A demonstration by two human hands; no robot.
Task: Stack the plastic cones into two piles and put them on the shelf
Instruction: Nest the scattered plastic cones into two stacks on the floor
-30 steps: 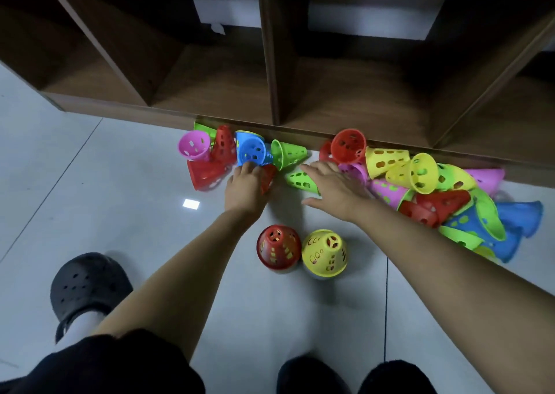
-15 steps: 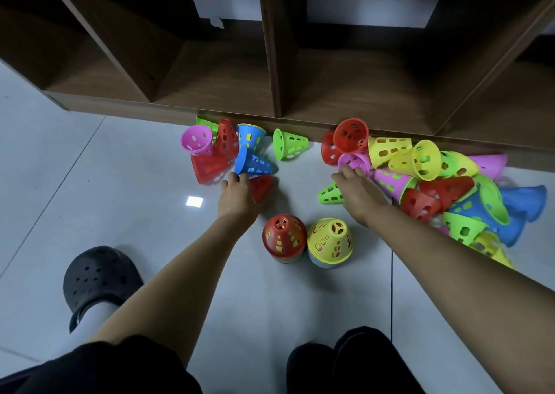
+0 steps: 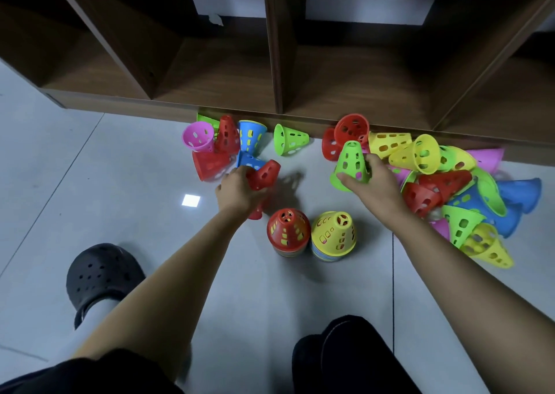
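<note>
**A:** Where are the two stacks?

**B:** On the floor (image 3: 120, 168). The red-topped pile (image 3: 288, 231) stands wide end down. The yellow-topped pile (image 3: 333, 237) is just to its right, so close that the rims look to be touching.

**A:** And the left hand?

**B:** The left hand (image 3: 237, 189) is just beyond the red-topped pile and a little left of it. Its fingers (image 3: 240, 173) are curled round a red cone (image 3: 264, 174), which is tilted with its narrow end pointing away from the person.

**A:** The right one?

**B:** The right hand (image 3: 375, 183) is beyond the red-topped pile and to its right. Its fingers are clamped on the wide rim of a green cone (image 3: 350, 165), thumb on the near side, narrow end up.

**A:** What about the loose cones?

**B:** A big heap (image 3: 450, 189) of yellow, red, blue, green and pink ones lies well to the right of the red-topped pile. A smaller cluster (image 3: 216, 150) sits beyond it to the left. One lone green cone (image 3: 289, 139) lies on its side almost straight beyond it.

**A:** And the shelf?

**B:** The shelf (image 3: 210, 75) runs across beyond the red-topped pile, with the farthest cones lying against its base. A black shoe (image 3: 99, 273) is nearer than the pile, to its left
</note>
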